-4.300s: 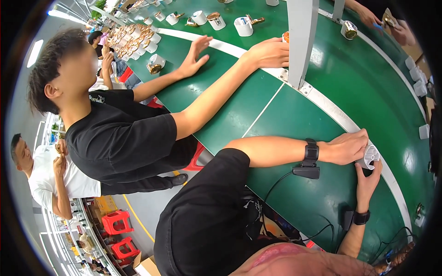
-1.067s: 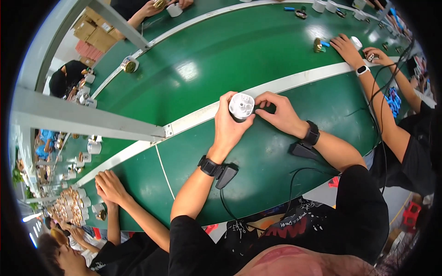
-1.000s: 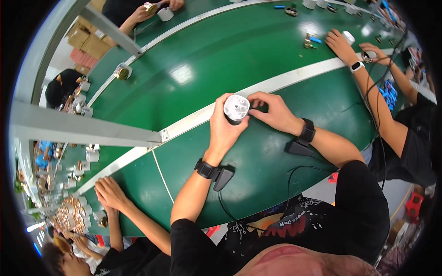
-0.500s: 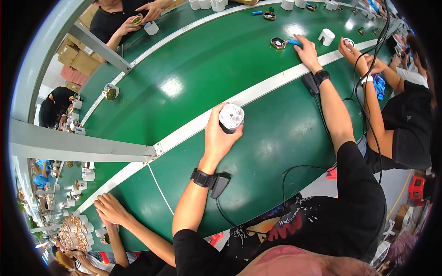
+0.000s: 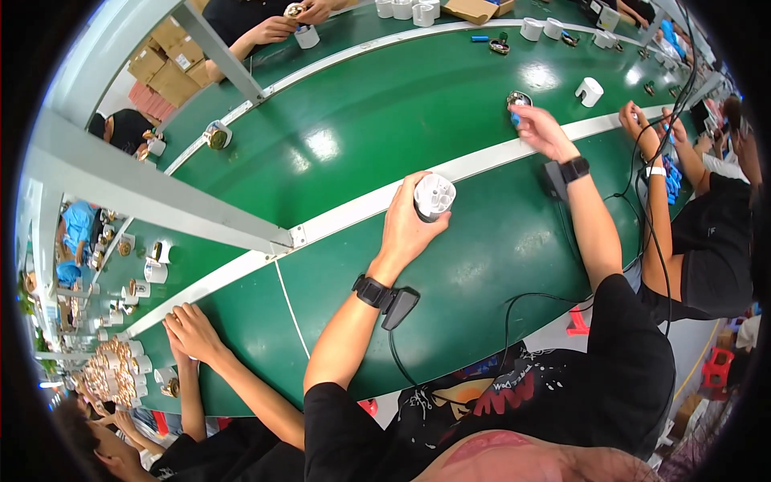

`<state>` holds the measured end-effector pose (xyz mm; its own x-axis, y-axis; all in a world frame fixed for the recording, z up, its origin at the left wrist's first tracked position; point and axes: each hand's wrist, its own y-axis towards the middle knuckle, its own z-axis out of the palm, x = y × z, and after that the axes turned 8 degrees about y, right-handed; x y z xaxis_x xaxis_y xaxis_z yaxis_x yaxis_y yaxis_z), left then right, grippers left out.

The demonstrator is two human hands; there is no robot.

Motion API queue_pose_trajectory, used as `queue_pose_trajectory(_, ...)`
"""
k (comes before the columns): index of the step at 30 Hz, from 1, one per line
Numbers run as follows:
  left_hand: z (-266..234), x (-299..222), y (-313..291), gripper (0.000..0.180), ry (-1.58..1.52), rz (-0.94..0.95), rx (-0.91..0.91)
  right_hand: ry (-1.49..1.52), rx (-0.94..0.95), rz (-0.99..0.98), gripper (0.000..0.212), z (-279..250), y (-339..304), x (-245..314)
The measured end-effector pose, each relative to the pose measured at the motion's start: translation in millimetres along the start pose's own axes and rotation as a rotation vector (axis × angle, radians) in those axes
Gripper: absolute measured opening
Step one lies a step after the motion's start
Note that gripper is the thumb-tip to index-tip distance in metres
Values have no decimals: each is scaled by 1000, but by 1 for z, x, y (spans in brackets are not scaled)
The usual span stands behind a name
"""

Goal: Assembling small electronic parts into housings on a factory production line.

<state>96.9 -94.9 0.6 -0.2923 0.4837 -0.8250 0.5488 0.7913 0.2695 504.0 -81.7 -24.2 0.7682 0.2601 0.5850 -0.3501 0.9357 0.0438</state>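
Grey metal makes up the slanting post at the left, its foot bolted to a white rail that curves across a green table. Below it, toward the left edge, many white cups with copper-coloured parts crowd together. Just right of these, a co-worker's hands rest one against the other near the rail, with a white cup and a gold part lying close by. Beyond the post, one more cup leans by the far edge rail, and another person's hands hold a gold piece over a white cup.

Near the middle, the left hand wraps fingers and thumb around a round white holder, its face turned upward, showing hollows inside; it sits above the near table, beside the rail. A black strap with a small black box circles that wrist.

Farther right, the right hand reaches past the rail, fingertips pinched on a blue cylinder just beside a round metal part; whether these touch the table I cannot tell. A notched white cup stands to its right. At the far right, blue cylinders lie heaped beside a co-worker's arm.
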Motion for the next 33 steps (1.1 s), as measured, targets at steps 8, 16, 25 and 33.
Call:
queue_pose_trajectory(8, -14, -1, 1, 61, -18, 48, -152, 57, -396, -315, 21, 154, 58, -143)
queue_pose_trajectory(16, -11, 2, 1, 68, 26, -15, -176, -855, -363, -570, 14, 177, 39, -169)
queue_pose_trajectory(25, -6, 4, -1, 83, 224, 31, -231, -1450, -201, -792, 15, 185, 35, -166)
queue_pose_trajectory(33, -7, 7, -3, 83, 296, 60, -218, -1671, -137, -785, 21, 195, 35, -170)
